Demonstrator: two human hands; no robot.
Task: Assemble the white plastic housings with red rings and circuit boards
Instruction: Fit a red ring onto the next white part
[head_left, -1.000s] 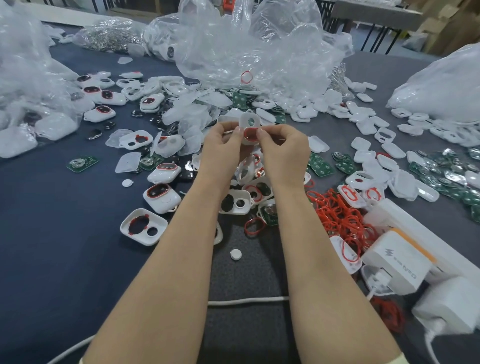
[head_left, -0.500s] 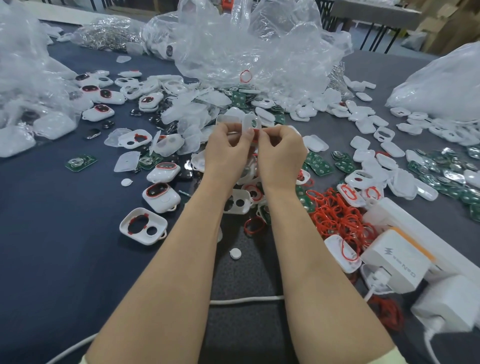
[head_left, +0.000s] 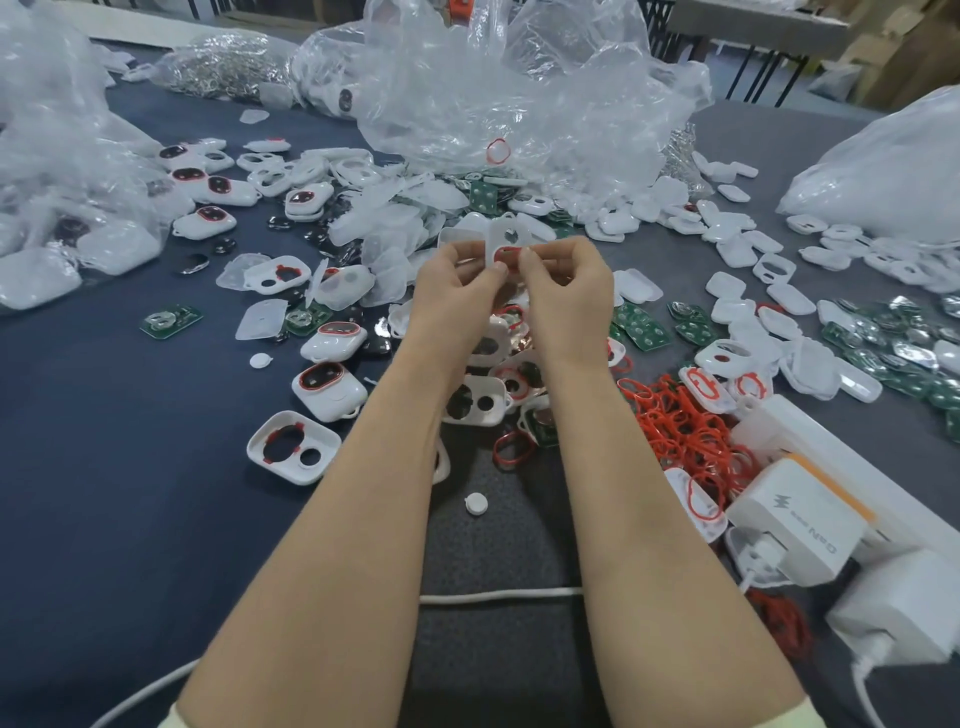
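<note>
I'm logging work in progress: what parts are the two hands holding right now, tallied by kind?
white plastic housing: 1, pinched between the left hand and the right hand
red ring: 1, at the housing's lower opening
Total: 2
</note>
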